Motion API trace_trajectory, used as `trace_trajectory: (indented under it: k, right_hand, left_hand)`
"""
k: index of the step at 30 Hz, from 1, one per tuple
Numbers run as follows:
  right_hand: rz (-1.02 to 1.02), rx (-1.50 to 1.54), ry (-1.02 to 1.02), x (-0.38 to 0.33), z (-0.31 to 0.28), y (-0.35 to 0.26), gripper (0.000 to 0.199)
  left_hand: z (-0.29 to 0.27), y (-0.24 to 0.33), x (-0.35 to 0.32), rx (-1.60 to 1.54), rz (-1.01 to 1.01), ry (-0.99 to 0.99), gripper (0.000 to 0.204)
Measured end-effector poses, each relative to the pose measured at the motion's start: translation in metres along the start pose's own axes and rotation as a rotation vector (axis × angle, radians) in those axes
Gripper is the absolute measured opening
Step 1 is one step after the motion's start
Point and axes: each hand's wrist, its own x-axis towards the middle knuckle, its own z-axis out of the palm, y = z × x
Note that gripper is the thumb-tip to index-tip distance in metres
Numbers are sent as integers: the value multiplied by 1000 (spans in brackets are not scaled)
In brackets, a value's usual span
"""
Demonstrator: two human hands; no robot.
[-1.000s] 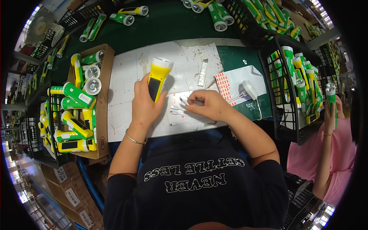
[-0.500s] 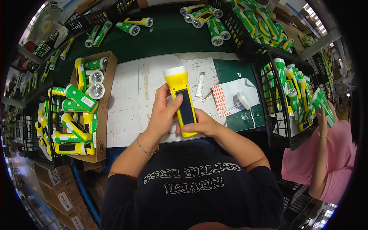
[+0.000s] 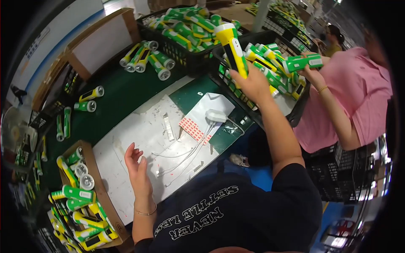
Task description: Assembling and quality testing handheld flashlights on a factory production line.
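A yellow and white flashlight [image 3: 233,48] with a dark panel along its body is gripped at its lower end by my right hand [image 3: 253,82], head upward. It is held above the near side of a black plastic crate [image 3: 219,80] filled with green and yellow flashlights. My left hand [image 3: 140,170] is raised over the white work sheet [image 3: 122,147], fingers apart and slightly curled, holding nothing. Between my hands lie a white plug adapter with cables [image 3: 216,116], a red-patterned sticker sheet [image 3: 195,130] and a white strip [image 3: 168,127].
On my left stands a cardboard box [image 3: 110,201] of flashlights. Several loose flashlights [image 3: 86,106] lie on the green table [image 3: 114,92]. Another full crate [image 3: 168,40] stands behind. At the right, a co-worker in a pink top [image 3: 337,97] holds a green flashlight [image 3: 301,63].
My right hand has carried the yellow flashlight from in front of me up and right to the crate. My left hand has let go of it. The view has swung to the right.
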Motion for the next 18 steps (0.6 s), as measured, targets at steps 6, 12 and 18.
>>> trace_trajectory:
  k: [6, 12, 18]
  right_hand:
    - [289, -553, -326, 38, -39, 78, 60]
    - [217, -653, -352, 47, -11, 87, 69]
    - [-353, -346, 43, 36, 20, 57, 38]
  left_hand:
    - [6, -2, 13, 40, -20, -89, 51]
    - [-7, -1, 30, 270, 14, -107, 47]
    - [-19, -20, 89, 581, 31, -74, 47]
